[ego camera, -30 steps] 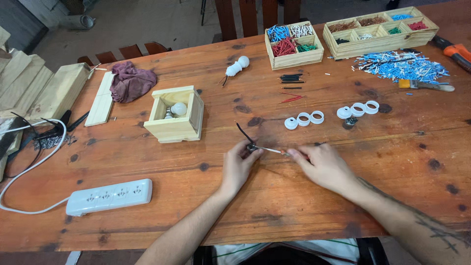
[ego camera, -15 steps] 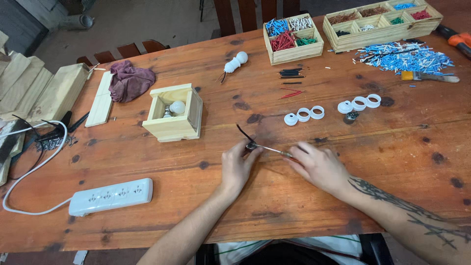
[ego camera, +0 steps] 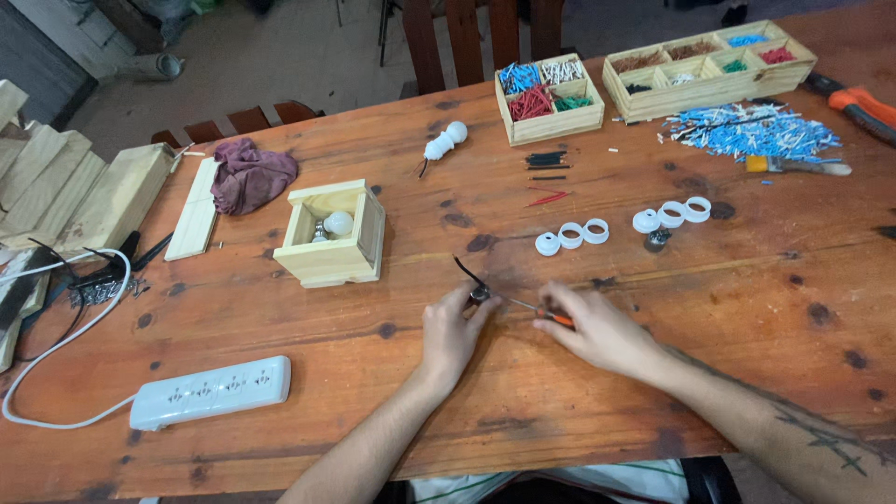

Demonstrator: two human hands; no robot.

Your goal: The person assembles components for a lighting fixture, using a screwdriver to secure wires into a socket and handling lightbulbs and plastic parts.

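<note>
Left hand: I see my left hand [ego camera: 451, 329] flat-ish on the table [ego camera: 448, 420], fingertips closed on a small dark fitting [ego camera: 480, 293] with a black wire [ego camera: 467, 273] rising from it toward the far left.
Right hand: my right hand [ego camera: 597, 329] is closed round a small screwdriver [ego camera: 537, 309] with an orange handle; its tip points left into the fitting.
Fitting's place: near centre of the table, between both hands, just near of the white rings.
Change: against the earlier views, both hands sit at the same spot and the tool is still aimed at the fitting; only the camera has dipped and shifted a little. I judge the fastening work to be ongoing, not finished.
Far side: a row of white rings [ego camera: 570, 234], with a second group to the right; a compartmented wooden tray [ego camera: 549, 99] of coloured wire pieces; a heap of blue pieces [ego camera: 751, 131].
Left side: an open wooden box [ego camera: 331, 233] with a bulb inside, a purple rag [ego camera: 247, 175], a white power strip [ego camera: 211, 391] at the near left.
</note>
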